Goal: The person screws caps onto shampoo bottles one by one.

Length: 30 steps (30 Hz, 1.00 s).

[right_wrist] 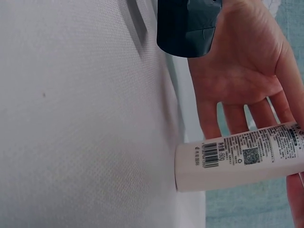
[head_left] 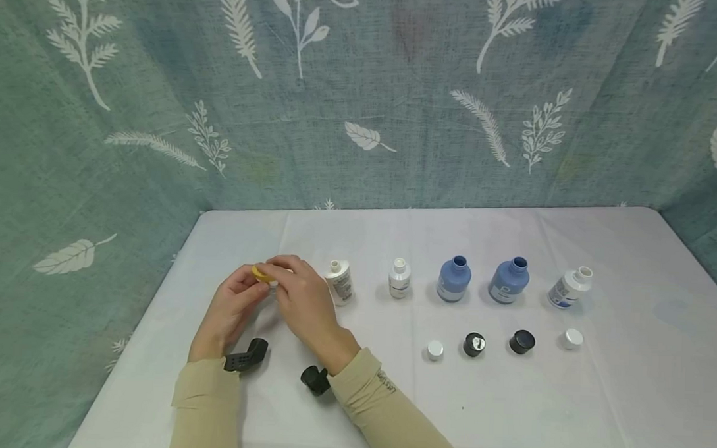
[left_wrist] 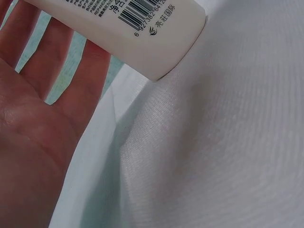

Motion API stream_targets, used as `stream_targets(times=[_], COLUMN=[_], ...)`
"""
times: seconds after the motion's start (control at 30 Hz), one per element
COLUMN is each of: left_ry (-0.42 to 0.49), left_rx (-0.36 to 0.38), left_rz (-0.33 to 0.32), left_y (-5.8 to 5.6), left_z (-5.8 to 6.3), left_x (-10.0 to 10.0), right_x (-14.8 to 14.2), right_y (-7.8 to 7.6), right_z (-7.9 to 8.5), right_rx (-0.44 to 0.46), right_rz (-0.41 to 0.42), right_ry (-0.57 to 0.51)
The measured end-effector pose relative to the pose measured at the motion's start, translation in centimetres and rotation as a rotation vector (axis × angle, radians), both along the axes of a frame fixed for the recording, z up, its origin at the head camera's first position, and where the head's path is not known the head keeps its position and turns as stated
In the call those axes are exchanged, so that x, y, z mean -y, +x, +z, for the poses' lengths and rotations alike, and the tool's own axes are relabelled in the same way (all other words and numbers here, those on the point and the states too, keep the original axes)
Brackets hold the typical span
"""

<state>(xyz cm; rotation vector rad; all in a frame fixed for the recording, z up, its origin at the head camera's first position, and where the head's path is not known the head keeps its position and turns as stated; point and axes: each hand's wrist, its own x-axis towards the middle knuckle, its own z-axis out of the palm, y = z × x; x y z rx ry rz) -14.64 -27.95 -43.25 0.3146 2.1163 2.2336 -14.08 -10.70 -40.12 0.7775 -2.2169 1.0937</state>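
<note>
A white bottle [right_wrist: 213,171] with printed text and a barcode stands between my two hands, its base right at the white cloth. On its top is a yellow cap [head_left: 260,274], partly covered by fingers. My left hand [head_left: 232,305] holds the bottle near its upper end, thumb on the near side. From the right, my right hand [head_left: 308,304] pinches the yellow cap with its fingertips. In the left wrist view, the bottle's lower part [left_wrist: 142,47] shows in front of the left fingers. The head view mostly hides the bottle's body behind the hands.
Close right of my hands stands an uncapped white bottle [head_left: 340,284]. Further right stand a small white bottle [head_left: 399,278], two blue bottles [head_left: 454,280] and another white bottle [head_left: 570,288]. White caps [head_left: 434,350] and black caps [head_left: 474,345] lie in front. A patterned curtain [head_left: 362,105] hangs behind.
</note>
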Motion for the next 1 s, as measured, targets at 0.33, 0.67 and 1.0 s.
stream_targets(times=[0.33,0.67,1.0], left_ry=[0.005,0.003,0.016], left_rx=[0.009,-0.011,-0.018], left_rz=[0.004,0.006,-0.034], left_y=[-0.26,-0.07,0.17], left_z=[0.15,0.11,0.15], left_x=[-0.14,0.13,0.00], right_x=[0.04,0.27,0.04], right_y=[-0.26,-0.15,0.12], right_z=[0.15,0.22,0.26], right_rx=[0.015,0.026,0.047], right_rz=[-0.012,-0.009,-0.029], right_ry=[-0.038,-0.007,-0.009])
